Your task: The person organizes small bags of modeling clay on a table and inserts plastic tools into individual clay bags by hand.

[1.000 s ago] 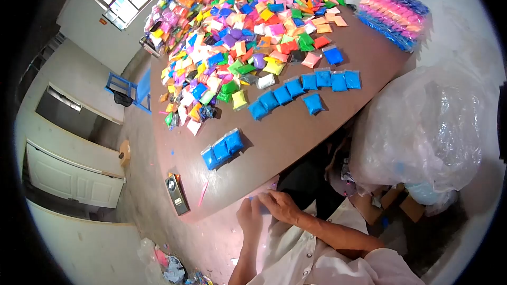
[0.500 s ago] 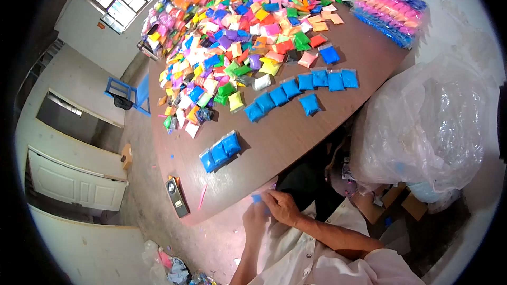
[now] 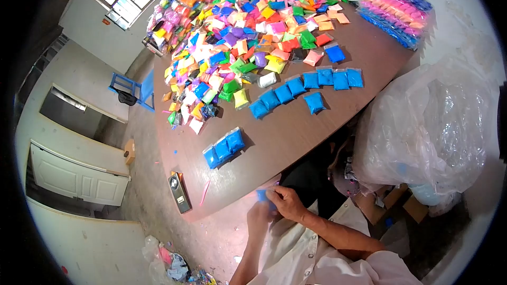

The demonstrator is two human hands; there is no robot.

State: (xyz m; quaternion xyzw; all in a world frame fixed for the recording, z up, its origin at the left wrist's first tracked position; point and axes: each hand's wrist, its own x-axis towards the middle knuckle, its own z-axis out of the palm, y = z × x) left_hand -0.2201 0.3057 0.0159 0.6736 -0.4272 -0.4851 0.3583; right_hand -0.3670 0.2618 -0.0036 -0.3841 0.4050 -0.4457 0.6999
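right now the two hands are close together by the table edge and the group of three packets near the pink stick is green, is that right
Not quite: the group of three packets near the pink stick is blue, not green, as the head view shows. The left hand and right hand are indeed close together by the table edge.

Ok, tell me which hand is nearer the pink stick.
Left. The left hand is past the table edge, right of the pink stick; the right hand is farther right.
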